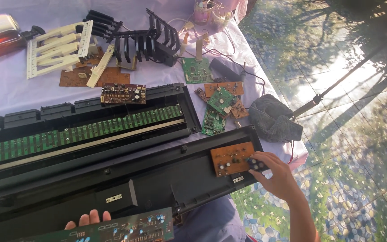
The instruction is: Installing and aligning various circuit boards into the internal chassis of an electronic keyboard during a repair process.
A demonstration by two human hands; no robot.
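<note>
The right hand (277,175) pinches the brown board (233,158) at the case's (157,175) right end; the left hand (88,219) holds a green board (126,229) near.

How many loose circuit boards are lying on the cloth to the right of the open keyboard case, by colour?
Green boards: 3, one up by the wires, one on the pile, one by the case corner.
Brown boards: 2, one above the pile, one partly under it.
Total: 5
</note>
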